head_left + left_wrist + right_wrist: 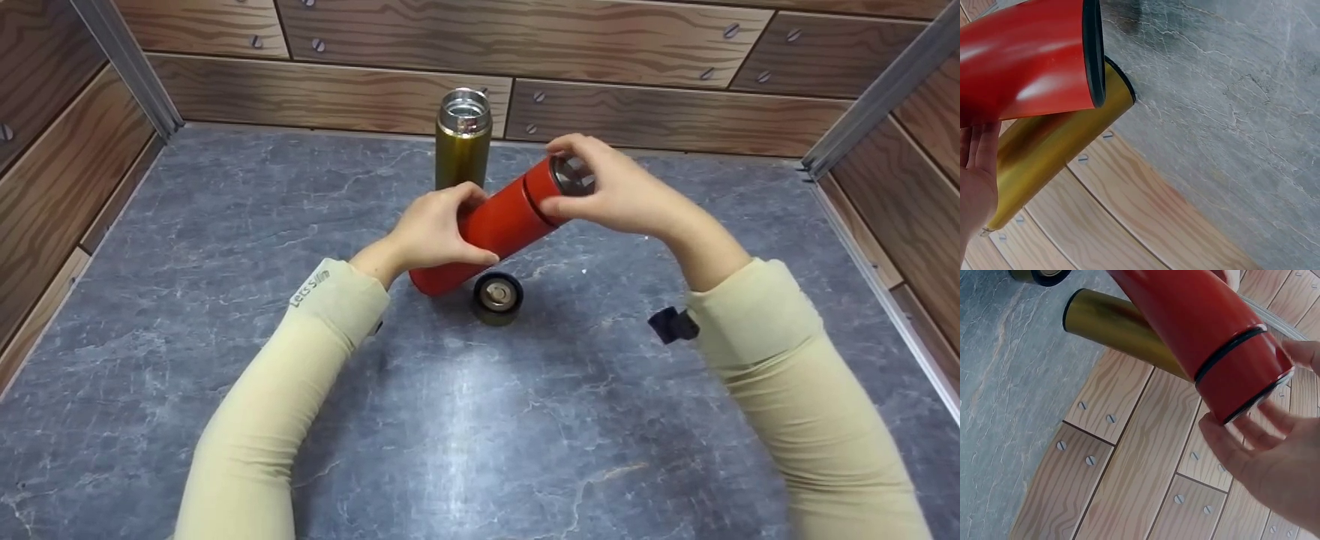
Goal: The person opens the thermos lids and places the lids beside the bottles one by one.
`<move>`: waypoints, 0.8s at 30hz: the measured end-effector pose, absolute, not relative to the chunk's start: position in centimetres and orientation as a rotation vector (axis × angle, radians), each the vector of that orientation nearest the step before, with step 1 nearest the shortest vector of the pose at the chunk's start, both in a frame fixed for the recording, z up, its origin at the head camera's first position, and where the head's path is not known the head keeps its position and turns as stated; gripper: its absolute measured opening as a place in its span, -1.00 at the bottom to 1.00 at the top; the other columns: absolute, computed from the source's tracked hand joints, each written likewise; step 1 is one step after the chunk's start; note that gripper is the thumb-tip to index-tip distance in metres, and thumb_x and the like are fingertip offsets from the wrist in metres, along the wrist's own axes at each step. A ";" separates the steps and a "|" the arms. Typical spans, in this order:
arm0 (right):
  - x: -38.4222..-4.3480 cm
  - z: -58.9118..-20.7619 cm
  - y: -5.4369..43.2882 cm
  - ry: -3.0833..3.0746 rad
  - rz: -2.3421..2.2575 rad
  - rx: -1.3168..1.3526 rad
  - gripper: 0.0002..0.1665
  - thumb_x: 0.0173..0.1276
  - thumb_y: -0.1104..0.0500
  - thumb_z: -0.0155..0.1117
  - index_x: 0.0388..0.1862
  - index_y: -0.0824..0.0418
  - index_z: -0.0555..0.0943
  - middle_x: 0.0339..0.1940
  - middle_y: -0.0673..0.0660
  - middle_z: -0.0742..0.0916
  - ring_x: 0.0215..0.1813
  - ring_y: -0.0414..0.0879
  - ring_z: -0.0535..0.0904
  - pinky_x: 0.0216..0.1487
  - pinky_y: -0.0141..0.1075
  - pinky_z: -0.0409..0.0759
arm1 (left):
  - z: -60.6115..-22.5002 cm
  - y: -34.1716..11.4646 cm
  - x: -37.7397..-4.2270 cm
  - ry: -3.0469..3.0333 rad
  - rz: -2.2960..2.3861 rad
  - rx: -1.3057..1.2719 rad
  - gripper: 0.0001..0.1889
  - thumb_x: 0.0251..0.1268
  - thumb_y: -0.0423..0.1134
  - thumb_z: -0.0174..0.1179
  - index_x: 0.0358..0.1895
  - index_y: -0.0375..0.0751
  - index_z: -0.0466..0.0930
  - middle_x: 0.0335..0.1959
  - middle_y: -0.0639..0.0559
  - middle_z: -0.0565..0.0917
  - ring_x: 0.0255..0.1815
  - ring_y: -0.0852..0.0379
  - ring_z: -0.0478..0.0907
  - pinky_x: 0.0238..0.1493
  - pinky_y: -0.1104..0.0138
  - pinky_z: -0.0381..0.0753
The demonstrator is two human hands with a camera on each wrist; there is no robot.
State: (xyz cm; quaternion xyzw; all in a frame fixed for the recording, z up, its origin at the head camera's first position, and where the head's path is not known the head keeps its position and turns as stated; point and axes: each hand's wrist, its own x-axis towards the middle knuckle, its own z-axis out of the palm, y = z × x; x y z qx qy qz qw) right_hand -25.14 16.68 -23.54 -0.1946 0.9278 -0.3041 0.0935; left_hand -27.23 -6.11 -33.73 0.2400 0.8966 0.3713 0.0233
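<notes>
A red thermos flask (504,225) is held tilted above the table, its capped end up to the right. My left hand (431,229) grips its body, thumb across the near side. At the top, my right hand (619,187) holds the red cap (541,187) between thumb and fingers; a dark line marks where cap meets body. Behind the flask stands an upright gold thermos flask (461,154) without a lid, its steel mouth showing. Its lid (497,298) lies upside down on the table, just below the red flask.
The grey marbled table (465,420) is bounded by wood-patterned panels (405,90) at the back and both sides. Metal corner posts (127,67) stand at the back corners. A small black strap end (673,325) juts from the right sleeve.
</notes>
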 end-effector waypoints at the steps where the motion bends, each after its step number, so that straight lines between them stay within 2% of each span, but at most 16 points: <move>1: -25.1 -23.5 16.6 2.766 -0.898 -0.529 -0.21 0.21 -0.05 0.27 0.34 0.22 0.24 0.18 0.23 0.50 0.15 0.09 0.45 0.14 0.00 0.46 | -33.7 -6.1 -27.2 2.777 1.149 0.743 -0.34 -0.21 0.08 0.44 0.05 -0.05 0.44 -0.10 0.08 0.61 -0.12 0.17 0.51 -0.02 0.27 0.49; 4: -25.0 -23.4 16.5 2.809 -0.860 -0.357 -0.06 0.19 -0.34 0.15 0.35 0.23 0.23 0.19 0.27 0.52 0.11 0.11 0.50 0.09 -0.01 0.48 | -33.7 -6.1 -27.3 2.778 1.157 0.747 -0.33 -0.22 0.07 0.45 0.05 -0.05 0.44 -0.10 0.08 0.61 -0.12 0.17 0.51 -0.03 0.27 0.49; 7: -24.9 -23.3 16.4 2.831 -0.800 -0.266 -0.07 0.19 -0.42 0.05 0.26 0.26 0.32 0.07 0.30 0.59 -0.03 0.10 0.55 -0.04 -0.07 0.53 | -33.7 -6.0 -27.3 2.775 1.168 0.745 -0.33 -0.22 0.06 0.45 0.05 -0.05 0.44 -0.10 0.08 0.61 -0.12 0.17 0.51 -0.03 0.28 0.49; 9: -24.9 -23.3 16.5 2.826 -0.800 -0.292 -0.17 0.24 -0.33 0.09 0.22 0.28 0.37 0.02 0.29 0.61 -0.06 0.09 0.56 -0.07 -0.10 0.53 | -33.7 -6.0 -27.2 2.783 1.156 0.754 -0.33 -0.22 0.06 0.45 0.05 -0.06 0.44 -0.10 0.07 0.62 -0.12 0.16 0.52 -0.03 0.27 0.48; 12: -25.1 -23.3 16.7 2.786 -0.850 -0.441 -0.35 0.24 -0.05 0.21 0.21 0.27 0.36 0.04 0.28 0.58 0.04 0.08 0.52 0.04 -0.07 0.50 | -33.6 -6.1 -27.2 2.790 1.135 0.763 -0.33 -0.22 0.06 0.44 0.05 -0.07 0.44 -0.09 0.07 0.62 -0.11 0.16 0.52 -0.03 0.27 0.48; 15: -25.2 -23.4 16.9 2.735 -0.892 -0.595 -0.36 0.14 0.20 0.22 0.23 0.26 0.33 0.09 0.26 0.53 0.12 0.09 0.46 0.13 -0.02 0.46 | -33.6 -6.1 -27.2 2.789 1.127 0.770 -0.33 -0.21 0.06 0.44 0.06 -0.08 0.44 -0.09 0.06 0.62 -0.11 0.15 0.52 -0.02 0.27 0.49; 17: -25.3 -23.4 17.0 2.717 -0.893 -0.640 -0.32 0.12 0.24 0.23 0.26 0.26 0.30 0.11 0.25 0.51 0.14 0.09 0.44 0.15 -0.01 0.46 | -33.6 -6.1 -27.2 2.779 1.137 0.765 -0.33 -0.21 0.06 0.44 0.06 -0.08 0.44 -0.09 0.06 0.62 -0.11 0.15 0.52 -0.02 0.26 0.49; 19: -25.2 -23.4 17.0 2.716 -0.900 -0.601 -0.26 0.17 0.14 0.26 0.32 0.23 0.25 0.17 0.25 0.49 0.17 0.11 0.44 0.17 0.01 0.45 | -33.6 -6.1 -27.2 2.776 1.143 0.762 -0.33 -0.21 0.06 0.44 0.06 -0.08 0.44 -0.10 0.06 0.62 -0.11 0.15 0.52 -0.02 0.26 0.49; 21: -25.2 -23.4 16.9 2.741 -0.893 -0.514 -0.17 0.22 -0.04 0.26 0.37 0.21 0.19 0.23 0.26 0.48 0.20 0.12 0.45 0.18 0.03 0.44 | -33.6 -6.0 -27.2 2.774 1.150 0.758 -0.33 -0.21 0.06 0.44 0.06 -0.08 0.44 -0.10 0.06 0.62 -0.12 0.16 0.52 -0.03 0.27 0.49; 24: -25.0 -23.3 16.7 2.790 -0.856 -0.350 -0.06 0.20 -0.32 0.15 0.37 0.21 0.21 0.22 0.28 0.50 0.15 0.13 0.49 0.11 0.01 0.47 | -33.6 -6.0 -27.3 2.776 1.165 0.755 -0.33 -0.22 0.05 0.44 0.05 -0.08 0.44 -0.11 0.06 0.62 -0.13 0.16 0.52 -0.03 0.28 0.49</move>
